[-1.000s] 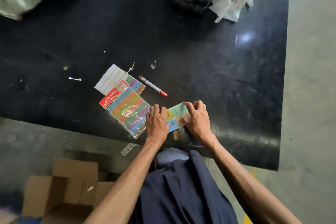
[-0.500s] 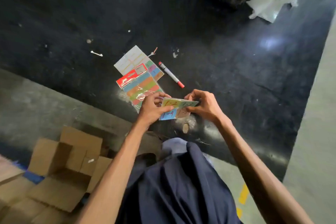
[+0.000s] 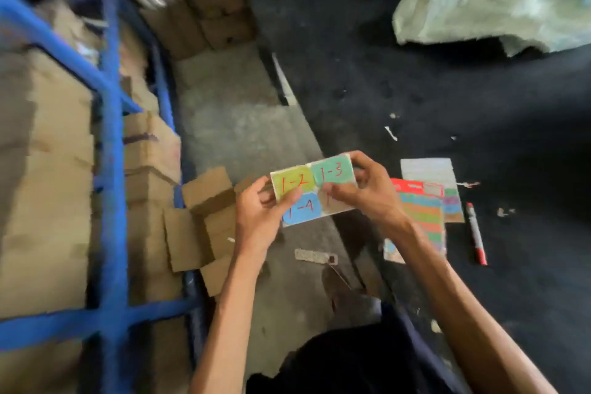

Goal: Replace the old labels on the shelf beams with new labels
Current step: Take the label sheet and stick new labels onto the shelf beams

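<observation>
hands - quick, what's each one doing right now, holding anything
Left hand: closed on the left edge of the label sheet, thumb on top.
Right hand: closed on the sheet's right side, fingers pinching it.

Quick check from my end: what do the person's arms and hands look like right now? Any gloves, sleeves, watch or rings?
Both forearms are bare up to the frame edge, with no sleeves showing. The left hand and right hand have no gloves, and no watch, wristband or ring is visible, though the picture is blurred. Dark navy clothing shows below.
</observation>
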`<state>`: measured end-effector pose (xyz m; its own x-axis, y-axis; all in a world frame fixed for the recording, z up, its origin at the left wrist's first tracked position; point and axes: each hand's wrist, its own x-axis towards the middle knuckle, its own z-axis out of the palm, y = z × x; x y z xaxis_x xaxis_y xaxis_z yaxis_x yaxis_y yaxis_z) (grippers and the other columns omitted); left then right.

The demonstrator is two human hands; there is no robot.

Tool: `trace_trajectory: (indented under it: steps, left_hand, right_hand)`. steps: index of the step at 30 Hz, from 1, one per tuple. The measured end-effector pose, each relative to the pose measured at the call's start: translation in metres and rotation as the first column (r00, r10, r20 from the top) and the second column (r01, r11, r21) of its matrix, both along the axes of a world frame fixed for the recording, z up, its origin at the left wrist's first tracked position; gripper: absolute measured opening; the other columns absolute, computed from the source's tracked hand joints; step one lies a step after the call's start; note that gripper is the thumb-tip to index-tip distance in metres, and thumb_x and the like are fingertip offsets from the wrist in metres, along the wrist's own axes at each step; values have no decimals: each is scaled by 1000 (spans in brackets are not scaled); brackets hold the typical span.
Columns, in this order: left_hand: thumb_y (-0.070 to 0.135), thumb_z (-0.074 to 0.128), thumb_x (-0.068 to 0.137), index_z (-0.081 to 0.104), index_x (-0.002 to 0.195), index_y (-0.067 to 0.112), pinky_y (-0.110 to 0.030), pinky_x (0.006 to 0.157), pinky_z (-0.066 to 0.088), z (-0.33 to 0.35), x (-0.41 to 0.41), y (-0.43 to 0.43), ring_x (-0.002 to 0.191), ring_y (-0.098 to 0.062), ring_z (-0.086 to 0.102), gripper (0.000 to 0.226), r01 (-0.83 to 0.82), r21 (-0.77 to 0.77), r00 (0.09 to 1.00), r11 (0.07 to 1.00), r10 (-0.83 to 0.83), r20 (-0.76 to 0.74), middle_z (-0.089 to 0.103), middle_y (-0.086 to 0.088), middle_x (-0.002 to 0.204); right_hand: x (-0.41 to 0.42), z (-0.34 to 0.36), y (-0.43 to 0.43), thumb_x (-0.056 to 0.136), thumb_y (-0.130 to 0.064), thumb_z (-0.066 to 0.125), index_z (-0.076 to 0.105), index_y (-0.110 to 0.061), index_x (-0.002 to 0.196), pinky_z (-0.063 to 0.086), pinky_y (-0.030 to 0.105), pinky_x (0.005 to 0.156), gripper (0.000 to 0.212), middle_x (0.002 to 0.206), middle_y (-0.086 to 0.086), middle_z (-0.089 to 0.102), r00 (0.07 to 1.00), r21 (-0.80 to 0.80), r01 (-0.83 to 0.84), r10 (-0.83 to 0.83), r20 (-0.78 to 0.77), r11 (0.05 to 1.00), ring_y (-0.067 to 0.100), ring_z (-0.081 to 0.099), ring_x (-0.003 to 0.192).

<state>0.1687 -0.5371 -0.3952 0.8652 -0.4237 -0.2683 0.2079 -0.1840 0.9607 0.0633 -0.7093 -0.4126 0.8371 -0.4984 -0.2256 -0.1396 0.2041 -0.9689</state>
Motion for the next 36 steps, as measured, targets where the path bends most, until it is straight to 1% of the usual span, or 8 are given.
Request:
trace_trajectory:
  steps: [4, 9, 14, 17, 21, 28, 32, 36]
  left_hand:
    - [3, 82, 81, 75, 94, 20, -13, 65, 57, 40, 2, 96, 80, -2, 77, 23, -296, -133, 954, 946, 298, -3, 82, 7, 94]
    - [-1, 79, 82, 78, 99, 17, -19, 72, 59, 73, -23, 191, 87, -10, 78, 24, -516, -226, 839, 826, 541, 61, 83, 0, 97]
    - [-6, 75, 83, 78, 103, 9, -36, 83, 62, 96, -63, 276, 91, -23, 77, 25, -698, -269, 657, 664, 743, 129, 82, -10, 100]
    - [-10, 74, 84, 77, 99, 13, -23, 72, 61, 107, -87, 306, 82, -12, 77, 28, -753, -283, 565, 595, 804, 187, 83, 0, 92]
    - [-7, 74, 86, 75, 102, 15, -18, 69, 59, 123, -121, 333, 82, -8, 77, 27, -810, -277, 460, 517, 853, 247, 83, 4, 91]
    - [8, 79, 86, 77, 99, 30, -25, 67, 63, 136, -155, 365, 87, -11, 78, 26, -905, -277, 246, 322, 929, 276, 82, 6, 97]
    - [9, 82, 84, 77, 106, 25, -29, 81, 63, 134, -159, 379, 94, -11, 77, 28, -940, -248, 132, 235, 920, 369, 82, 8, 102]
    - [10, 84, 81, 74, 104, 33, -17, 76, 59, 131, -155, 385, 88, 0, 75, 34, -969, -212, 14, 129, 881, 472, 79, 22, 98]
  right_hand:
    - [62, 51, 82, 81, -2, 84, 60, -7, 114, 62, 58, 84, 41, 106, 15, 79, 966, -76, -221, 229, 121, 972, 40, 75, 99]
    - [100, 96, 183, 80, -4, 84, 66, -20, 106, 63, 54, 81, 36, 102, 4, 80, 861, -270, -396, 457, 225, 878, 25, 77, 94]
    - [105, 124, 285, 81, -11, 85, 62, -27, 123, 57, 28, 90, 52, 117, -9, 72, 689, -467, -463, 638, 344, 753, 11, 71, 107]
    - [96, 136, 328, 80, -22, 87, 60, -27, 133, 46, 22, 103, 60, 133, -3, 59, 597, -644, -343, 688, 413, 684, 13, 57, 127]
    - [78, 145, 377, 81, -29, 83, 75, -28, 116, 38, 23, 112, 36, 139, 5, 50, 500, -740, -322, 770, 397, 591, 17, 47, 136]
    - [58, 154, 436, 79, -22, 88, 81, -20, 109, 32, 1, 104, 31, 145, 11, 53, 404, -780, -310, 818, 409, 543, 27, 48, 133]
    - [61, 159, 459, 79, -22, 87, 80, -22, 97, 45, 22, 103, 19, 139, 5, 57, 324, -748, -343, 819, 474, 569, 22, 50, 129]
    - [66, 163, 472, 81, -24, 84, 80, -22, 88, 48, 37, 96, 9, 126, 4, 59, 321, -758, -279, 801, 505, 589, 20, 50, 117]
